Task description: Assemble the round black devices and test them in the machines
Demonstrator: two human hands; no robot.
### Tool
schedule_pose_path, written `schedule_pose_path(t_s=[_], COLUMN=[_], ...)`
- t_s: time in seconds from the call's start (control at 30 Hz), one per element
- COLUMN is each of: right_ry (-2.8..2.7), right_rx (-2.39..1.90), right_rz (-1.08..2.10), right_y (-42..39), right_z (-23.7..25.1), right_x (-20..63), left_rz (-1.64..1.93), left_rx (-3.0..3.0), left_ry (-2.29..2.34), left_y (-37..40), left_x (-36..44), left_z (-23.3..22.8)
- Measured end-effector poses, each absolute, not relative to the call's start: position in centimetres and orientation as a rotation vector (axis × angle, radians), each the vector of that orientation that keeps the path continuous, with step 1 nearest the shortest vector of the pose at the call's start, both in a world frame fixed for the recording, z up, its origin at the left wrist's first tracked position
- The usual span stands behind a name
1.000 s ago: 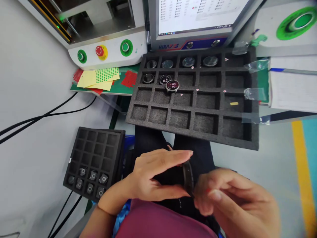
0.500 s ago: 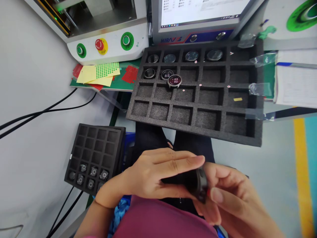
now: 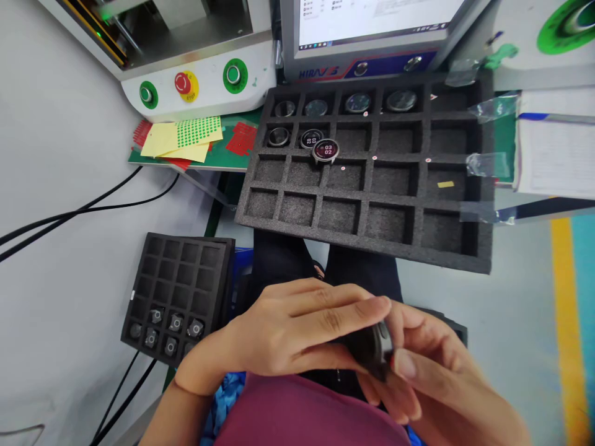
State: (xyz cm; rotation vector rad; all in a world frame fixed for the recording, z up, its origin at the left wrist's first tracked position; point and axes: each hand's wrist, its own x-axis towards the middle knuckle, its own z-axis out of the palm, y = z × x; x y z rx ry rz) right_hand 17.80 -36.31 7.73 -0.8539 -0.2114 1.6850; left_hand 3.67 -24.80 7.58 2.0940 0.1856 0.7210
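Observation:
A dark round watch case [image 3: 382, 344] is held on edge above my lap. My left hand [image 3: 297, 325] is closed around it, fingers over the top and thumb side beneath. My right hand [image 3: 434, 365] grips the case's right side, its thumb beside a small red spot near the edge; what that red thing is, I cannot make out. The watch's face is mostly hidden by my left fingers. Ahead, a lit watch [image 3: 325, 150] showing 03 02 rests across the dividers of a black foam tray [image 3: 362, 192], overlapping another lit watch [image 3: 310, 139] in its compartment.
Several more watch bodies sit in the tray's back rows. Lower left, a second foam tray [image 3: 183, 272] holds several small parts. Behind are a machine with green buttons and a red stop button [image 3: 183, 83], a monitor [image 3: 372, 25], yellow sticker sheets [image 3: 181, 139] and a pen [image 3: 553, 118] on paper.
Both hands keep hold of the watch case, which has shifted slightly right and turned a little. The view has moved slightly. The trays and watches ahead stay as they were.

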Motion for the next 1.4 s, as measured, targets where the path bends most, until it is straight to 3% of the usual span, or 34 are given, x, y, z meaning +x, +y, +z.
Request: schedule_pose_path(t_s=[0.27,0.47,0.63,0.73,1.03,1.4], right_ry=[-0.123,-0.156,-0.297,-0.306,-0.368,-0.345], right_rx=[-0.633,-0.552,-0.891,-0.925,-1.09,-0.996], right_rz=[1.703,1.668,1.189,1.11,0.978,0.932], right_y=[-35.6,-35.4,-34.5,-34.5,-34.7,-34.4], right_z=[7.2,7.3,6.6,6.6,6.9,7.4], right_x=[17.3,17.9,18.9,18.8,17.8,16.4], left_rz=[0.731,0.738,0.569,0.448,0.375,0.633], left_rx=[2.194,1.844,1.145,1.013,1.443,2.106], left_ry=[0.098,0.248,0.315,0.28,0.587,0.526], left_y=[-24.5,-25.0,-25.6,-25.9,-26.8,-27.4], left_x=[4.4,5.0,5.5,5.7,5.9,7.0], left_z=[8.6,7.7,7.4,7.4,8.3,8.4])
